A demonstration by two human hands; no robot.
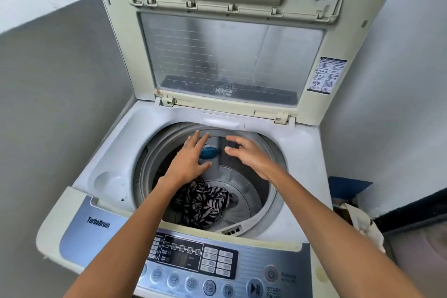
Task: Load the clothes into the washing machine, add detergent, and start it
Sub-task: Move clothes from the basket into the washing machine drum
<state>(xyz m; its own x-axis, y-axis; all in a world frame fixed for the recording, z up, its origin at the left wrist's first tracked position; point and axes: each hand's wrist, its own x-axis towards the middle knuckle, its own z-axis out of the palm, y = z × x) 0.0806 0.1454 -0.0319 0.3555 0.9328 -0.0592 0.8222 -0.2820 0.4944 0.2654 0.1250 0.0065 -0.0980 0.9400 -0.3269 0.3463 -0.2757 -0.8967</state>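
Observation:
A top-loading washing machine [113, 143] stands in front of me with its lid [229, 55] propped upright. At the bottom of the drum [246, 189] lies a crumpled black-and-white patterned garment [202, 203]. Both my arms reach over the drum opening. My left hand [191, 157] hovers flat with fingers spread, holding nothing. My right hand [246, 152] is also open, fingers apart, slightly blurred. Between the hands a blue lint filter [209, 152] shows on the drum's far wall. The control panel [210, 266] with its buttons runs along the near edge.
Grey walls close in on the left and right of the machine. A blue object [348, 186] and a white cloth or bag [362, 222] sit on the floor at the right. No detergent container is in view.

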